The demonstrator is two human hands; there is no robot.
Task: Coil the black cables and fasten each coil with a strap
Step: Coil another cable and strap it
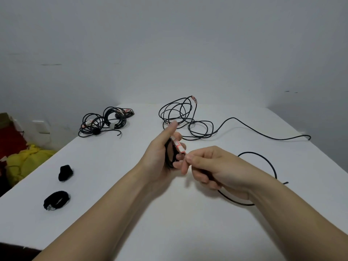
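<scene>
Head view: left hand (160, 155) curls its fingers round a small started coil (170, 158) of black cable, thumb raised, probably to keep the turns stacked. Right hand (216, 166) pinches the same cable just beside it, fingers curled, apparently feeding the next turn. The slack (271, 166) loops on the white table (169, 213) behind the right wrist. White tag (178, 146) with red marks at the held end: writing unreadable. Loose tangle (180, 113) far centre, not yet coiled. Bundled coils (105, 120) far left. Black straps (65, 172) lie near left, handy for fastening.
</scene>
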